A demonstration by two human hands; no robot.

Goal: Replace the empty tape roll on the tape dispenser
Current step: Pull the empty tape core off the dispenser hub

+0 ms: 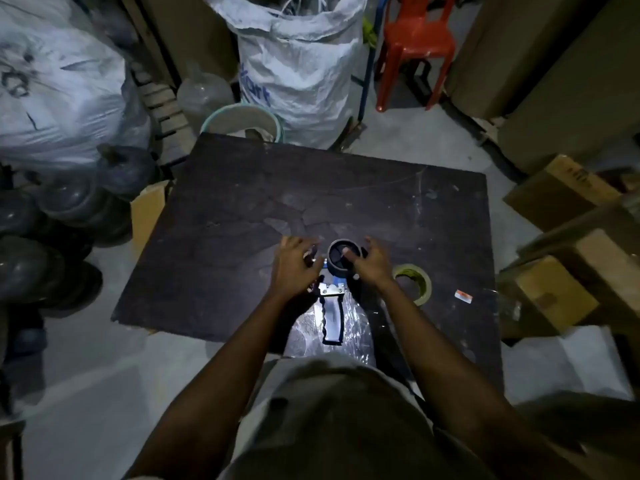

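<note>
A tape dispenser (331, 308) lies flat on a dark board (242, 202), its pale handle pointing toward me. Its dark round spool (337, 268) stands up at the far end; I cannot tell if an empty core sits on it. My left hand (294, 266) rests over the dispenser's frame left of the spool, fingers spread and pressing down. My right hand (372, 263) grips the spool, thumb on its top and fingers curled behind it. A yellowish tape roll (420, 277) lies flat on the board just right of my right wrist.
A small orange-white scrap (463, 296) lies on the board right of the roll. Clear plastic film (356, 327) lies under the handle. Cardboard boxes (554, 299) crowd the right, white sacks (298, 64) and dark bags the back and left, and a red chair (415, 36) stands behind.
</note>
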